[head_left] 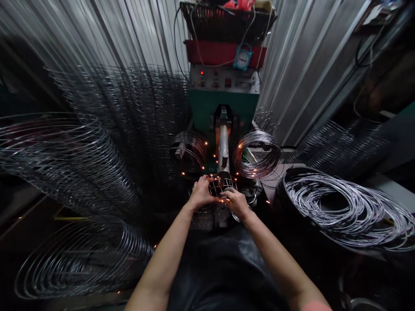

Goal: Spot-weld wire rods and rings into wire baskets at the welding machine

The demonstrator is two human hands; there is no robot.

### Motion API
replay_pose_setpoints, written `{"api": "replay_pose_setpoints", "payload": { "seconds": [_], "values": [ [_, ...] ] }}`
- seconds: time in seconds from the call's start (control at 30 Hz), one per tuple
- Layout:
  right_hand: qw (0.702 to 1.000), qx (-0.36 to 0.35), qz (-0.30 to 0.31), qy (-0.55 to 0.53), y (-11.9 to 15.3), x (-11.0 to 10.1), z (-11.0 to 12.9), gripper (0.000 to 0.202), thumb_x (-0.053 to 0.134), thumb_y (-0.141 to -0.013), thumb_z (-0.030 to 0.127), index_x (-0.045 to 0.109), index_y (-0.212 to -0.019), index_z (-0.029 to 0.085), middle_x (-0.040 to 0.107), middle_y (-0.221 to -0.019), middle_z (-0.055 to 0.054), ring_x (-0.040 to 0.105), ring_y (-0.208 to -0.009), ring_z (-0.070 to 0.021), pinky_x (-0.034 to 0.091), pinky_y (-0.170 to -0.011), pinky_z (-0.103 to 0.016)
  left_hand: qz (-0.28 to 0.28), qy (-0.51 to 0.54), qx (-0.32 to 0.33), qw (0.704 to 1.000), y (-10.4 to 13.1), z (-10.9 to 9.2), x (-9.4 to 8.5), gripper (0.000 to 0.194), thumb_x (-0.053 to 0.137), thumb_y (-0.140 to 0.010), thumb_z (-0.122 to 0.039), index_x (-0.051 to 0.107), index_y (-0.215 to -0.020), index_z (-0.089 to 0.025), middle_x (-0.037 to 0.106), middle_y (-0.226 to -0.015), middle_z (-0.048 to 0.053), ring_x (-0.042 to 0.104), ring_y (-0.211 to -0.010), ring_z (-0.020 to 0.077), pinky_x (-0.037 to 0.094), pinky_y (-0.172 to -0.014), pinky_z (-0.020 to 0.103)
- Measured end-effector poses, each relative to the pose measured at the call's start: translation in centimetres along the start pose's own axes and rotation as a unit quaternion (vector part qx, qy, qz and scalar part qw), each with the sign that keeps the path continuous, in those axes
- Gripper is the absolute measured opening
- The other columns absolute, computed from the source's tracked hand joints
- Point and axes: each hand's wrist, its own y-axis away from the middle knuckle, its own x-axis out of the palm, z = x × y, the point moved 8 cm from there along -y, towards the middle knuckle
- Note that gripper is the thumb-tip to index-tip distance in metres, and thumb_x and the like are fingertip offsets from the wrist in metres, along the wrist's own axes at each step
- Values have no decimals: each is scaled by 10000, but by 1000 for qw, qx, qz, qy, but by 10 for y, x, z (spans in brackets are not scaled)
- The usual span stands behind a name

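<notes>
A green machine (pixel 240 101) stands in front of me, and its metal arm (pixel 223 144) points down toward my hands. Under the tip of that arm is a small round wire frame (pixel 216 186). My left hand (pixel 201 192) has its fingers curved round the frame's left side. On the right side, my right hand (pixel 236 202) grips the frame's near edge with bent fingers. Orange sparks fly around both hands and the arm's tip.
Wire rings hang left (pixel 191 151) and right (pixel 257 153) of the machine. A black tub (pixel 288 194) at right holds wire hoops (pixel 324 207). Tall stacks of wire rings (pixel 97 160) fill the left. A clock (pixel 243 58) hangs above the control panel (pixel 210 77).
</notes>
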Motion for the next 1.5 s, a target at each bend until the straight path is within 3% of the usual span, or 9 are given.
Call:
{"api": "replay_pose_setpoints", "payload": {
  "seconds": [0.17,0.33,0.5,0.57,0.73,0.97,1.07,1.27,1.5],
  "values": [
    [975,92,-111,-168,39,-11,-21,270,595,-804,325,608,-1038,190,646,-984,-77,620,-895,-194,493,-810,-308,-7,-2,-7,1000,-9,5,0,849,816,-476,-424,485,-1220,-188,395,-1376,141,373,-1285,327,325,-1055,447],
    [947,207,-114,-218,105,8,-67,315,358,-900,375,556,-1050,181,658,-967,-92,626,-853,-193,521,-747,-323,-10,-12,-31,999,-24,8,-4,760,801,-502,-401,505,-1172,-196,438,-1327,127,416,-1241,326,357,-1024,435],
    [935,261,-120,-209,178,33,-101,279,468,-822,440,571,-968,224,666,-925,-85,627,-868,-234,497,-831,-415,-27,22,-5,999,-25,8,-4,746,791,-541,-396,496,-1168,-119,478,-1250,140,455,-1176,331,387,-979,439],
    [888,316,-158,-294,194,34,-114,278,524,-776,445,572,-944,229,662,-858,-60,634,-812,-222,520,-776,-399,-17,47,-11,999,-23,11,0,756,810,-515,-392,500,-1153,-130,502,-1216,119,487,-1146,307,422,-946,407],
    [696,423,-219,-537,203,31,-130,298,671,-634,355,602,-893,226,592,-659,18,595,-568,-155,504,-490,-278,3,65,-14,998,-4,5,7,803,833,-467,-378,496,-1169,-177,474,-1279,113,467,-1201,300,399,-993,413],
    [612,451,-207,-616,223,38,-130,226,709,-557,282,627,-749,195,566,-586,23,580,-528,-141,495,-472,-268,6,8,8,1000,30,-13,8,857,832,-463,-354,467,-1222,-195,368,-1405,165,290,-1337,343,249,-1078,520],
    [641,446,-213,-587,227,35,-127,253,724,-556,306,655,-774,195,544,-536,42,537,-464,-126,427,-396,-228,11,0,15,1000,33,-17,8,863,824,-473,-373,468,-1229,-157,344,-1412,205,289,-1338,341,252,-1078,512],
    [816,375,-199,-393,234,14,-116,325,731,-614,433,717,-832,192,710,-811,-53,652,-791,-231,530,-701,-329,64,39,17,997,39,-6,8,971,793,-525,-471,345,-1344,-206,225,-1485,194,159,-1390,332,102,-1094,586],
    [904,325,-123,-250,260,16,-112,340,668,-653,522,739,-817,232,717,-892,-95,652,-889,-293,498,-853,-429,105,73,-56,990,79,65,21,1203,815,-501,-393,72,-1436,-252,115,-1514,204,67,-1399,349,28,-1057,646]
  ]
}}
